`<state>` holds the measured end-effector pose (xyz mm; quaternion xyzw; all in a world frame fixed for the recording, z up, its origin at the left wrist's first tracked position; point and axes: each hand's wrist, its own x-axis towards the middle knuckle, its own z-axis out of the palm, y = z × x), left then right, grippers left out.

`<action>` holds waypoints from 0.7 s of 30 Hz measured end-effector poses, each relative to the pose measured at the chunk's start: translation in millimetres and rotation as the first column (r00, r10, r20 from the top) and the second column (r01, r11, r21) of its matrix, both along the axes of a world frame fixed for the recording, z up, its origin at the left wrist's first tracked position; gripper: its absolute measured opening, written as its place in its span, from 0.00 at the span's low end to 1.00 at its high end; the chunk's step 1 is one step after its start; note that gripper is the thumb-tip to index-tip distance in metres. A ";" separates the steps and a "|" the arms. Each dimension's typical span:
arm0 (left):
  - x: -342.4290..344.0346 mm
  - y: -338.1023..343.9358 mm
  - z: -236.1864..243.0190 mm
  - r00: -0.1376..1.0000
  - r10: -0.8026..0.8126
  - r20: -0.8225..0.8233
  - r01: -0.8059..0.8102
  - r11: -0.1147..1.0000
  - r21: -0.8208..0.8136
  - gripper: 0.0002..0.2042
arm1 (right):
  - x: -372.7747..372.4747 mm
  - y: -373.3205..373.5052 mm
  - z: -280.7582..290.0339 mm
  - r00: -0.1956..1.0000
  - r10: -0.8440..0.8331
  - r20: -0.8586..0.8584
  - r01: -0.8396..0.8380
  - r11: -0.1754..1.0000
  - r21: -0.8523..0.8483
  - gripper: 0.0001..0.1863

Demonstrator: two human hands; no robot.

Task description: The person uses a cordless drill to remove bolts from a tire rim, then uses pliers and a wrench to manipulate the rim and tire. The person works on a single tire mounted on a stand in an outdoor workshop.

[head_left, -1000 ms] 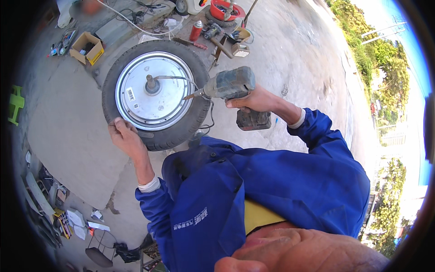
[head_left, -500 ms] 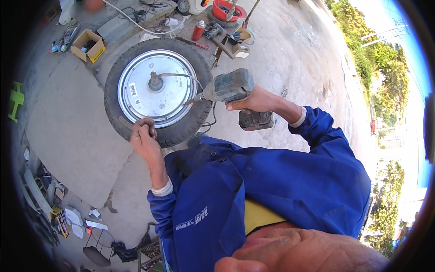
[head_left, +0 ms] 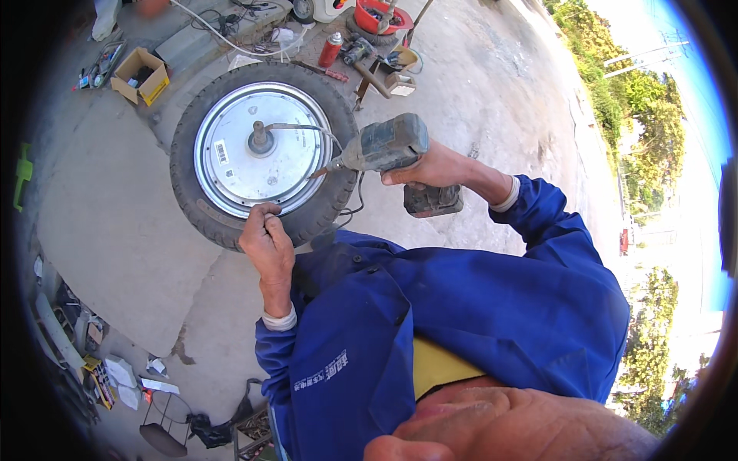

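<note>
A hub motor wheel (head_left: 231,180) lies flat on the ground, its silver cover facing up inside a black tyre (head_left: 185,165). A short axle (head_left: 260,140) stands up from its middle, with a grey cable (head_left: 301,126) coming off it. My right hand (head_left: 437,167) is closed round the handle of a worn cordless power driver (head_left: 390,143). The driver's bit points at the right edge of the cover. At the near edge of the rim, my left hand (head_left: 267,244) has its fingertips pinched together; whatever they hold is too small to make out.
Beyond the wheel stand a red spray can (head_left: 330,50), a hammer (head_left: 372,79) and a red basin (head_left: 383,17). An open cardboard box (head_left: 141,75) sits at the far left. Papers (head_left: 121,373) and loose parts lie at the lower left, near a small folding stool (head_left: 163,438).
My left hand has moved right along the near rim, and its fingers now touch the cover's edge. The driver stays at the right edge of the cover.
</note>
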<state>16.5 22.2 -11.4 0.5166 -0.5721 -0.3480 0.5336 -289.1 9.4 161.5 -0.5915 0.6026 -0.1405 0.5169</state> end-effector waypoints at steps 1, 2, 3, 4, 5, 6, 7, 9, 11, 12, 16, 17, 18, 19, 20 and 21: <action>-0.6 0.9 -1.1 1.000 0.004 0.021 -0.003 0.999 -0.032 0.09 | 0.8 0.2 0.5 1.000 -0.002 -0.012 0.002 1.000 0.004 0.19; -2.1 2.0 -2.5 0.999 0.008 0.042 -0.005 0.998 -0.065 0.09 | -0.1 -0.4 -2.9 0.997 0.066 -0.032 -0.069 0.992 -0.107 0.21; -3.6 2.0 -2.7 0.998 0.013 0.064 -0.007 0.995 -0.096 0.08 | -3.1 -2.9 -8.8 0.990 0.132 -0.059 -0.142 0.966 -0.214 0.23; -4.5 1.4 -2.2 0.998 0.014 0.069 -0.007 0.995 -0.103 0.08 | -4.2 -5.5 -11.3 0.977 0.193 -0.093 -0.213 0.924 -0.316 0.24; -5.4 0.4 -1.6 0.997 0.014 0.074 -0.005 0.994 -0.110 0.08 | -3.9 -7.6 -8.9 0.973 0.191 -0.129 -0.221 0.928 -0.299 0.24; -5.2 0.2 -1.7 0.997 0.015 0.081 -0.006 0.993 -0.117 0.07 | -1.0 -10.2 -4.3 0.968 0.190 -0.162 -0.230 0.932 -0.282 0.23; -4.8 0.1 -1.8 0.994 0.015 0.107 -0.002 0.993 -0.120 0.07 | 1.9 -13.1 1.1 0.962 0.190 -0.195 -0.238 0.935 -0.263 0.22; -3.2 0.3 -2.7 0.988 0.021 0.155 -0.001 0.992 -0.129 0.06 | 6.7 -23.4 13.7 0.887 0.300 -0.351 -0.368 0.919 -0.145 0.19; -2.4 0.2 -5.9 0.975 0.036 0.219 0.000 0.987 -0.162 0.05 | 19.3 -30.7 30.4 0.785 0.378 -0.490 -0.457 0.889 -0.046 0.18; -1.9 -0.1 -7.2 0.966 0.047 0.252 -0.001 0.984 -0.178 0.04 | 30.5 -36.1 39.4 0.728 0.401 -0.556 -0.489 0.872 -0.012 0.19; 3.5 -3.0 -6.0 0.949 0.055 0.312 0.020 0.973 -0.231 0.04 | 48.9 -53.0 51.2 0.704 0.443 -0.555 -0.517 0.856 0.027 0.21; 4.9 -3.8 -5.6 0.950 0.056 0.306 0.018 0.972 -0.233 0.04 | 54.5 -57.2 55.6 0.705 0.456 -0.543 -0.530 0.848 0.023 0.21; 5.8 -4.8 -5.5 0.953 0.059 0.297 0.014 0.972 -0.236 0.04 | 61.3 -61.6 61.9 0.703 0.469 -0.535 -0.544 0.839 0.019 0.21; 7.7 -5.7 -6.0 0.950 0.064 0.306 0.008 0.973 -0.230 0.04 | 66.3 -65.8 64.4 0.701 0.481 -0.526 -0.558 0.830 0.015 0.21; 10.5 -6.7 -7.1 0.947 0.070 0.315 0.003 0.975 -0.224 0.04 | 67.6 -71.1 60.5 0.659 0.517 -0.546 -0.605 0.796 0.022 0.20; 14.1 -5.9 -9.6 0.943 0.079 0.324 -0.007 0.976 -0.218 0.04 | 73.9 -73.6 57.2 0.619 0.557 -0.554 -0.638 0.768 0.058 0.20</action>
